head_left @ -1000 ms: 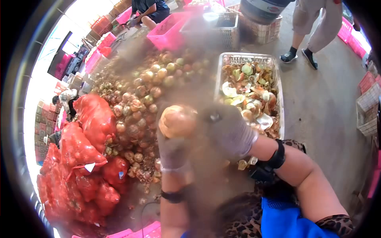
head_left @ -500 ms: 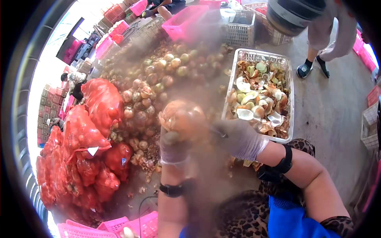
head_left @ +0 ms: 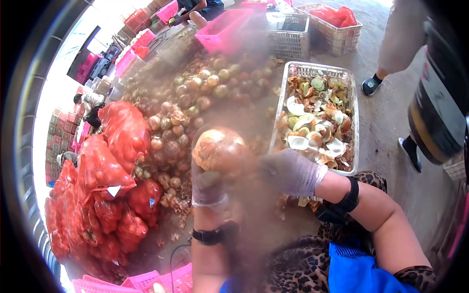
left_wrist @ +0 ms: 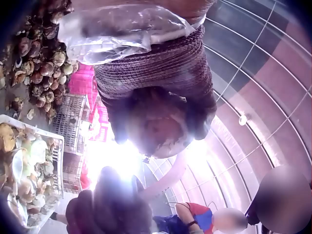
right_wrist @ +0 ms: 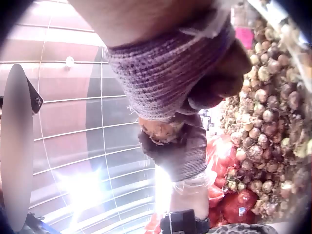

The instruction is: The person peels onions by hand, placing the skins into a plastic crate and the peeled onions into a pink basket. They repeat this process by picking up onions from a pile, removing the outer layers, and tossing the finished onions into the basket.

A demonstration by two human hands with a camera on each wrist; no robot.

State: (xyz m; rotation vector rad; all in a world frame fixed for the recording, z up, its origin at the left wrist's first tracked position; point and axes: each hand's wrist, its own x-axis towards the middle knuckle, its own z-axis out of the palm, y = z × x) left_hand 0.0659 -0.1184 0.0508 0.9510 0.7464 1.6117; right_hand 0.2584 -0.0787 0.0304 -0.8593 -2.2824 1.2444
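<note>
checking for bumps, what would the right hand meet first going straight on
Probably the round orange-brown onion held in the gloved left hand; the right hand, in a purple-grey knit glove, points roughly that way in the head view, though blur hides the exact gap.

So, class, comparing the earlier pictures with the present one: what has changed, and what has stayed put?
The dark bucket has swung right and closer as the person in light trousers stepped along, uncovering a crate with red netting. Unchanged: the left hand still grips an onion, the peelings crate and red sacks stay put.
</note>
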